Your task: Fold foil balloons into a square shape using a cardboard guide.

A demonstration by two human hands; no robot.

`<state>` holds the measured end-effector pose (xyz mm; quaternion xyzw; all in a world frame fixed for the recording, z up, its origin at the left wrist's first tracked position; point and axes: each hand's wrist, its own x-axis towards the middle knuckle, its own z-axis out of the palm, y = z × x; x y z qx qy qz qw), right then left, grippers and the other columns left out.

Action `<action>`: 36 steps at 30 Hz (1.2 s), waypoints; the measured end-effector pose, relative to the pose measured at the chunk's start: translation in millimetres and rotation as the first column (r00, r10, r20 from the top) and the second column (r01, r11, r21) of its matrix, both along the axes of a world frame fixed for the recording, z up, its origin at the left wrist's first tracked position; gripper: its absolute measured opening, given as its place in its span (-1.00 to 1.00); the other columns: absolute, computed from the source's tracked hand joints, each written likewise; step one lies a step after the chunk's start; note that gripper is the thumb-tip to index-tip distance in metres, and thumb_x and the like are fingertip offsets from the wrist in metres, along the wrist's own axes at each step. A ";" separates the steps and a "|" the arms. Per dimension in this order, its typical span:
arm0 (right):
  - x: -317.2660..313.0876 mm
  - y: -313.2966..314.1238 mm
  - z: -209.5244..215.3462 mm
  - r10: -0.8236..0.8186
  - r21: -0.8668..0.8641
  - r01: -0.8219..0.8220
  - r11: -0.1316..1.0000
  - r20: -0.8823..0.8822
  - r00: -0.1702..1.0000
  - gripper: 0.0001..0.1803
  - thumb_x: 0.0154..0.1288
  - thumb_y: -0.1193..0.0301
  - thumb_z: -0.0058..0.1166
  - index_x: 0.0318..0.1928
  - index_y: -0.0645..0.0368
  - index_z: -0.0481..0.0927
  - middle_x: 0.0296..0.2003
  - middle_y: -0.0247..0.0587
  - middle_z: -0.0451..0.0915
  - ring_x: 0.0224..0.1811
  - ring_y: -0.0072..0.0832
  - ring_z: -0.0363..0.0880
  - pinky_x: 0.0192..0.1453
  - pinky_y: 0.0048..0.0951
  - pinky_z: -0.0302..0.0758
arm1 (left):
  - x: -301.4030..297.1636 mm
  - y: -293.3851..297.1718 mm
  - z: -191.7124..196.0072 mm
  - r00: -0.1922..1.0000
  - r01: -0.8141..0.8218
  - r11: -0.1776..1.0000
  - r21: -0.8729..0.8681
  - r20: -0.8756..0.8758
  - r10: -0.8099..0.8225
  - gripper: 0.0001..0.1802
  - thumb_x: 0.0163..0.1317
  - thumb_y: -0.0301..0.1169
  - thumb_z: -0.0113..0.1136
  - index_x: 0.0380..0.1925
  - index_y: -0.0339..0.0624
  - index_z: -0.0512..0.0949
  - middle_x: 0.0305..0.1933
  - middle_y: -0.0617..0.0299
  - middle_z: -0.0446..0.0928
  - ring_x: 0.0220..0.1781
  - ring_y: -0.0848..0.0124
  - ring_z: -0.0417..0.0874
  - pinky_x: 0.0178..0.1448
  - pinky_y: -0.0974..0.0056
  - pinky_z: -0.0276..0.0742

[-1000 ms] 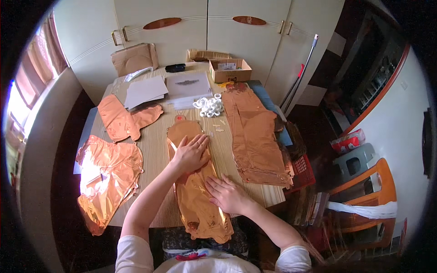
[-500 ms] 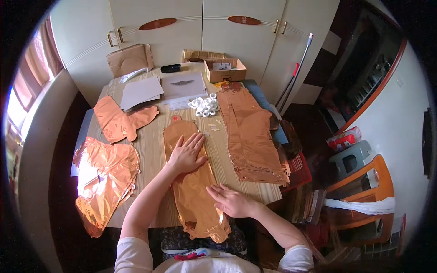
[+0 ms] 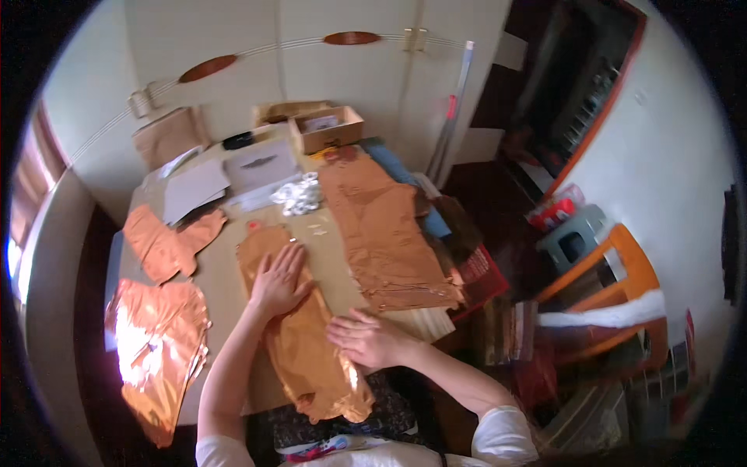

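A long, flat copper-coloured foil balloon (image 3: 299, 354) lies in front of me, its near end hanging over the table's front edge. My left hand (image 3: 278, 284) rests palm down across its upper half, fingers together and stretched out. Lower down, my right hand (image 3: 369, 341) lies flat at the balloon's right edge, fingertips on the foil. Neither hand grips anything. To the right is a pile of flat copper foil balloons (image 3: 381, 241). Two more foil pieces lie on the left: a dull bent one (image 3: 159, 245) and a shiny one (image 3: 163, 331) overhanging the table edge.
Beyond the balloon sit a heap of small white rings (image 3: 297, 194), grey sheets (image 3: 194, 191), a clear plastic packet (image 3: 261, 165) and an open cardboard box (image 3: 331, 131). A wooden chair (image 3: 622, 272) stands right of the table (image 3: 331, 292). Cabinets (image 3: 233, 31) close off the back.
The whole view has swung, so the table and everything on it appear further left and tilted, with some blur. Both hands remain flat on the balloon in nearly the same places.
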<state>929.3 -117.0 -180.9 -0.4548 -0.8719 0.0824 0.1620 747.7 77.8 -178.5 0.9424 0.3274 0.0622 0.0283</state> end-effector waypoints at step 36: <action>-0.9 -5.6 9.6 -0.133 -0.285 -0.001 0.959 -0.449 0.884 -0.39 0.36 0.13 0.05 0.32 0.11 0.29 0.32 -0.12 0.28 0.31 -0.24 0.27 0.40 -0.16 0.19 | -149.3 219.1 8.4 0.801 -0.598 0.767 0.231 0.136 0.583 -0.66 0.07 -0.35 0.18 -0.12 -0.21 0.51 0.06 0.04 0.51 0.15 0.15 0.52 0.14 0.12 0.48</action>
